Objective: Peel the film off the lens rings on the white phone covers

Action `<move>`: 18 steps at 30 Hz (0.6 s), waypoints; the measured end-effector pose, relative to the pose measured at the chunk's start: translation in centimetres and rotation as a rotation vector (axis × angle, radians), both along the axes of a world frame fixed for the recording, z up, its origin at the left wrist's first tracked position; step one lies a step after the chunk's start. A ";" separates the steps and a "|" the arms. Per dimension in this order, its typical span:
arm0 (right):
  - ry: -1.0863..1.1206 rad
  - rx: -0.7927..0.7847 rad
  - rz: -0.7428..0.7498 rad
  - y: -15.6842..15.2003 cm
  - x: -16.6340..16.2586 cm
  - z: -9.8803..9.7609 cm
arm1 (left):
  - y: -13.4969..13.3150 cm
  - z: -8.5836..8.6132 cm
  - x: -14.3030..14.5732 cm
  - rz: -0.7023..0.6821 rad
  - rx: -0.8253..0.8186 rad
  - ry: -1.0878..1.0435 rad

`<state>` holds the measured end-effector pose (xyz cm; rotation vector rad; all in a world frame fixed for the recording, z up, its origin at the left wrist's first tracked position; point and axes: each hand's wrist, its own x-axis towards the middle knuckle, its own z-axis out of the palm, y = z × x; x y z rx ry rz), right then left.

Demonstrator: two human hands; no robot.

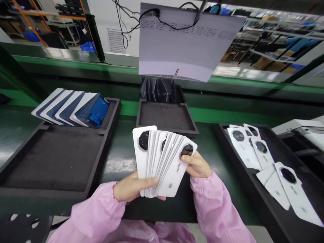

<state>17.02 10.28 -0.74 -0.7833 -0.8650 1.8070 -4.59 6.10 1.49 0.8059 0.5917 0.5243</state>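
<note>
A fanned stack of white phone back covers (pixel 154 162), with dark octagonal camera windows near their top edges, is held up over the green bench. My left hand (pixel 135 185) is closed round the lower left of the stack, its thumb across the front and fingertips showing beneath. At the upper right, my right hand (pixel 198 164) pinches the front cover, thumb over its camera window; the fingers behind are mostly hidden. More white phone back covers (pixel 262 150) lie loosely overlapped in a dark tray (pixel 268 209) to the right.
On the left, a dark foam tray (pixel 53 155) carries leaning white and blue panels (pixel 68 106). Dark panels (pixel 159 89) stand in a smaller tray (pixel 164 114) at the back centre. Above hangs a pale lamp housing (pixel 182 47) with black cables. A white device (pixel 301 133) sits far right.
</note>
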 end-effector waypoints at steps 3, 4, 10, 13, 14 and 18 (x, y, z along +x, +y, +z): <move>-0.016 -0.008 -0.010 0.1 0.1 0.0 | 0.4 -0.1 -0.3 -0.003 -0.115 -0.121; -0.023 -0.013 -0.015 0.1 0.1 0.0 | 0.5 -0.2 -0.3 -0.005 -0.140 -0.160; -0.037 -0.060 -0.023 0.2 0.3 -0.4 | 0.8 -0.1 -0.4 -0.013 -0.208 -0.301; -0.024 -0.055 -0.014 0.3 0.2 -0.5 | 0.8 0.0 -0.4 -0.018 -0.186 -0.254; -0.032 -0.049 -0.017 0.3 0.1 -0.5 | 0.8 -0.1 -0.3 -0.019 -0.171 -0.210; -0.067 -0.012 -0.062 0.0 -0.4 -0.2 | 0.7 -0.1 0.0 -0.035 -0.033 -0.006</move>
